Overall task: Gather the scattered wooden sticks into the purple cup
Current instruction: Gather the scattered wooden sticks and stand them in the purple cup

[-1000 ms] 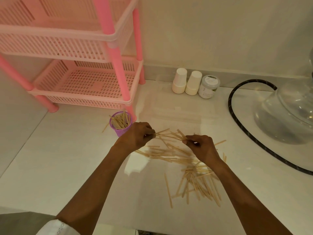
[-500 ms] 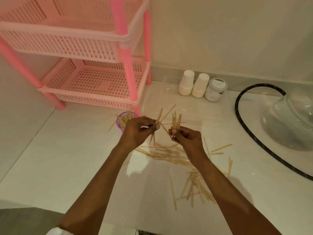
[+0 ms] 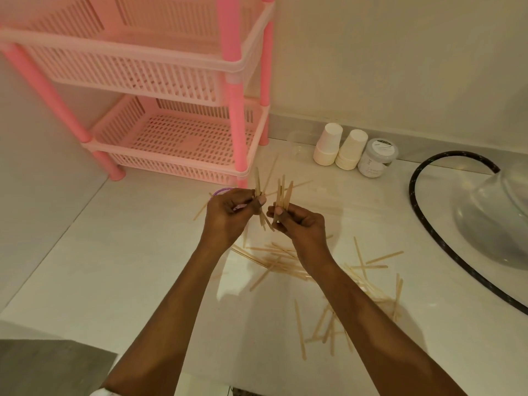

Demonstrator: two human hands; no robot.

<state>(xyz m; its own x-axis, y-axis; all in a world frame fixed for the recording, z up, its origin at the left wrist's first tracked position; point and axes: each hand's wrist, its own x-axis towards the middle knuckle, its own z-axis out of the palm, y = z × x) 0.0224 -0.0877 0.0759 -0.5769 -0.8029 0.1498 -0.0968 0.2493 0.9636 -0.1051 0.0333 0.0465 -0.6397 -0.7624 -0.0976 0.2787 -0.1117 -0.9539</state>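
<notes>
As both hands rose off the worktop (image 3: 128, 267), left hand (image 3: 228, 215) pinched a few sticks (image 3: 258, 184), right hand (image 3: 303, 224) gripped a bunch (image 3: 283, 192). Cup (image 3: 221, 192) drop looked next.

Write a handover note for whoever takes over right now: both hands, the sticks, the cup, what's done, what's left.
Left hand: pinches a few sticks upright, in front of the purple cup.
Right hand: grips a small bundle upright beside it.
Cup: mostly hidden behind the left hand; contents not visible.
Done: two handfuls lifted.
Left: drop both in the cup, then collect the scattered sticks on the counter.
</notes>
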